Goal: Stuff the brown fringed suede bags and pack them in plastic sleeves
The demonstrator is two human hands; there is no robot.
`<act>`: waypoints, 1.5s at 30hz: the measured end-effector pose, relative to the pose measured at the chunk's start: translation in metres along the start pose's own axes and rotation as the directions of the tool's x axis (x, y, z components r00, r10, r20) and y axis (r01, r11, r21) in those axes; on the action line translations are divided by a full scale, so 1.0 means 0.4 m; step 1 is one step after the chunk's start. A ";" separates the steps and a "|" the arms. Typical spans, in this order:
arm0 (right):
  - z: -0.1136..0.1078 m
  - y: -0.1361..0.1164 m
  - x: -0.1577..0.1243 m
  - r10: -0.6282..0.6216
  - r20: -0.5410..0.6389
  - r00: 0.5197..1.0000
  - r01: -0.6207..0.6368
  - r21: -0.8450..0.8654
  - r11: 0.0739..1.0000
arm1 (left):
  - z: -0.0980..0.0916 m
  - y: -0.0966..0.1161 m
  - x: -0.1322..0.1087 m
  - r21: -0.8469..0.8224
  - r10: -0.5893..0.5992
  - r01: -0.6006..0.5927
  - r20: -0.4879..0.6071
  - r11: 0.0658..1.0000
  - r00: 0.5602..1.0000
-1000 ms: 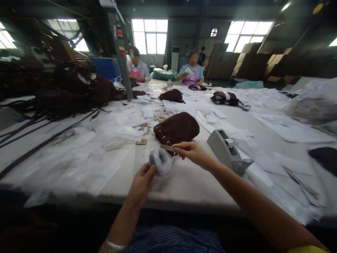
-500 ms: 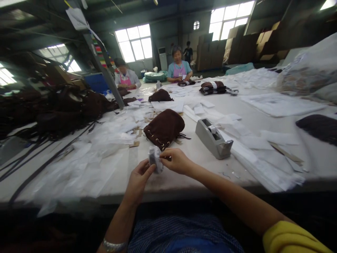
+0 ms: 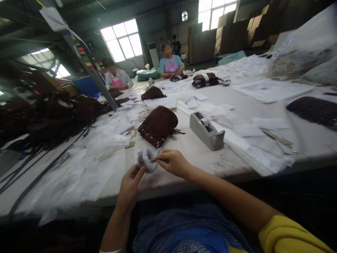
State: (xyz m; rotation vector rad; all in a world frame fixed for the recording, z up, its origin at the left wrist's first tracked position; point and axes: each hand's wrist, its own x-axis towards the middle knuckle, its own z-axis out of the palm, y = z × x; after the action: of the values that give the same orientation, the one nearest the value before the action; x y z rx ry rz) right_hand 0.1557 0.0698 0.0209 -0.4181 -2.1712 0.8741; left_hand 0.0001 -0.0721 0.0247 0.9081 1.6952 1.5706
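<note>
Both my hands hold a small crumpled white wad of thin wrapping [image 3: 145, 159] just above the near edge of the white table [image 3: 200, 158]. My left hand [image 3: 130, 184] grips it from below with closed fingers. My right hand [image 3: 172, 162] pinches its right side. Just behind them lies a brown suede pouch bag [image 3: 158, 125] with metal eyelets and a cord.
A grey tape dispenser [image 3: 206, 130] stands right of the bag. White plastic sheets [image 3: 86, 168] cover the table's left, a pile of dark brown bags [image 3: 58, 116] beyond them. Two people sit at the far end with more bags [image 3: 205, 79]. A dark fringed piece [image 3: 313, 109] lies at right.
The view has swung to the right and tilted. My hands have kept hold of the white wad, which has shifted slightly left and looks more bunched up.
</note>
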 end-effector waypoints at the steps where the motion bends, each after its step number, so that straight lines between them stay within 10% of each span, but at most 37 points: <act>1: 0.002 -0.001 0.004 -0.015 0.023 1.000 0.015 0.014 1.000 | 0.007 0.004 -0.002 0.006 -0.003 0.003 0.008 1.000 1.000; 10: 0.010 0.002 0.028 0.043 0.100 0.994 -0.054 0.111 0.992 | 0.035 0.005 0.002 0.132 0.050 -0.055 0.044 0.990 0.998; 15: 0.009 0.016 0.014 0.185 0.321 0.929 -0.338 0.533 0.776 | 0.033 0.007 0.013 0.276 0.129 -0.133 0.029 0.952 0.991; 24: -0.013 -0.006 -0.013 0.260 0.426 0.867 -0.494 0.659 0.567 | 0.053 0.024 0.027 0.316 0.288 -0.279 0.019 0.907 0.957; 33: 0.010 -0.006 -0.035 0.360 0.314 0.878 -0.470 0.705 0.531 | 0.081 0.006 0.039 -0.146 -0.064 0.061 -0.015 0.987 0.998; 38: 0.018 -0.003 -0.044 0.370 0.314 0.874 -0.469 0.742 0.478 | 0.106 0.007 0.024 -0.248 -0.003 -0.007 -0.041 0.969 0.999; 45: 0.011 -0.016 -0.050 0.413 0.424 0.806 -0.494 0.866 0.075 | 0.091 0.020 0.024 -0.240 0.067 -0.085 -0.079 0.967 0.995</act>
State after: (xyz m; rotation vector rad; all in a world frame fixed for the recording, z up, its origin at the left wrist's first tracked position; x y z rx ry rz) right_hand 0.1659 0.0527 0.0127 -0.3971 -1.0297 2.4216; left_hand 0.0255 -0.0437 0.0302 0.8086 1.4868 1.8339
